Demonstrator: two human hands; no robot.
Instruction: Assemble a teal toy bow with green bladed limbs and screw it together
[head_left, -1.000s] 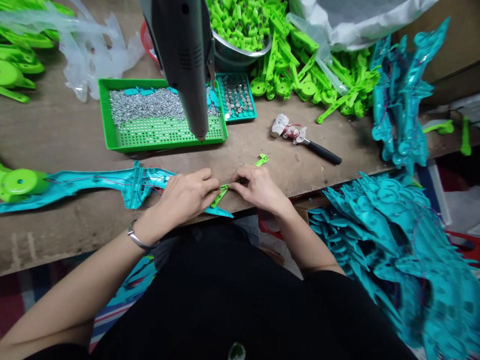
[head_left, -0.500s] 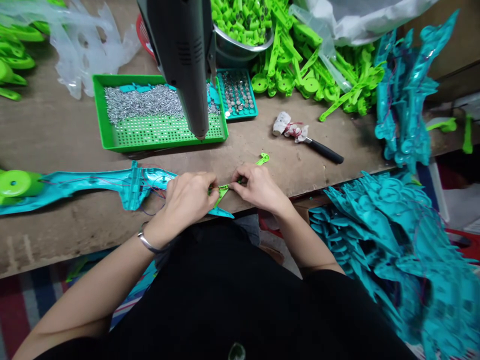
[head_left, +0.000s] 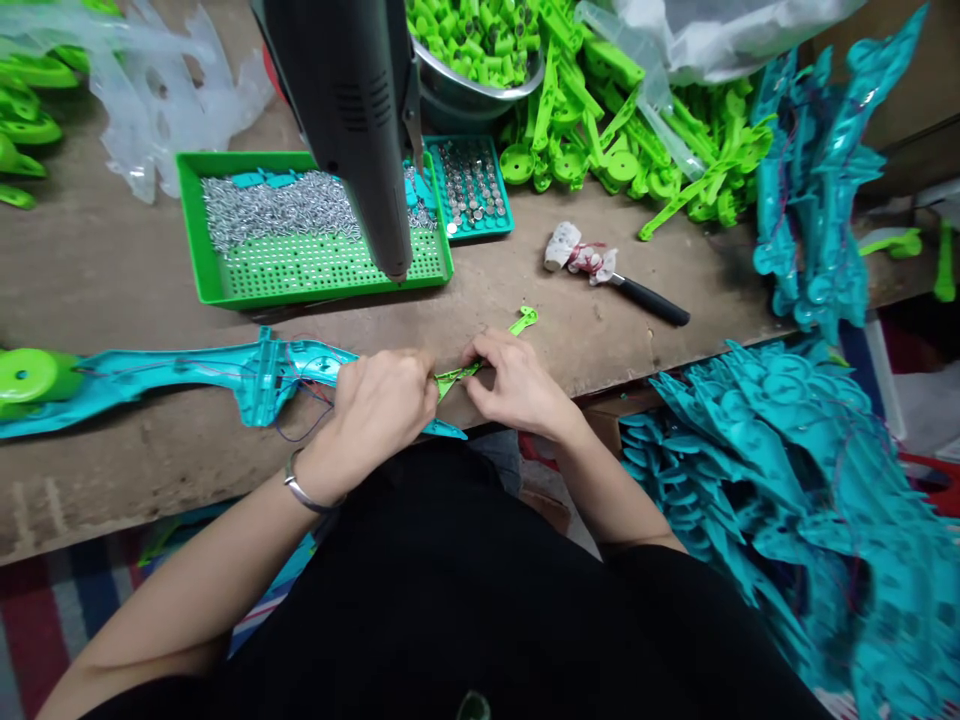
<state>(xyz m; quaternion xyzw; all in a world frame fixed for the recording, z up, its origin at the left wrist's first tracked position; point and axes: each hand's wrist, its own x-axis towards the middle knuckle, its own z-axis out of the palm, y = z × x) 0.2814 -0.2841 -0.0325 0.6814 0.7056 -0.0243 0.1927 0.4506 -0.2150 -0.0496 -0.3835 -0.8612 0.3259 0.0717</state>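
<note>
One slim, lime-green plastic piece (head_left: 450,383), narrow and angular, is the centre of the action, low between both hands at the near edge of the scuffed brown bench (head_left: 135,260). The right hand (head_left: 516,382) has it, thumb and forefinger pinching its right part. The left hand (head_left: 386,408) curls over the other end, knuckles bent, but its fingertips are hidden, so I can't tell how firmly it grips. A lime-green rounded tip (head_left: 527,318) pokes out beyond the right hand; whether it's the same piece, I can't say.

Under the left hand runs a long, glossy teal plastic shell (head_left: 180,365), curved and ribbed, its pointed end peeking out below. Thin red and blue wires (head_left: 306,385) loop loosely across it, and a smooth, round lime-green drum (head_left: 34,375) sits at its far left.

Farther out, a tapered dark-grey power tool (head_left: 367,130) hangs over a perforated green plastic tray (head_left: 315,272) of shiny metal screws (head_left: 285,215). To the right lies a black-handled hammer (head_left: 581,262), head wrapped in crumpled white material and bound with red string. Below it, ragged layers of teal shells (head_left: 810,500) pile high!
</note>
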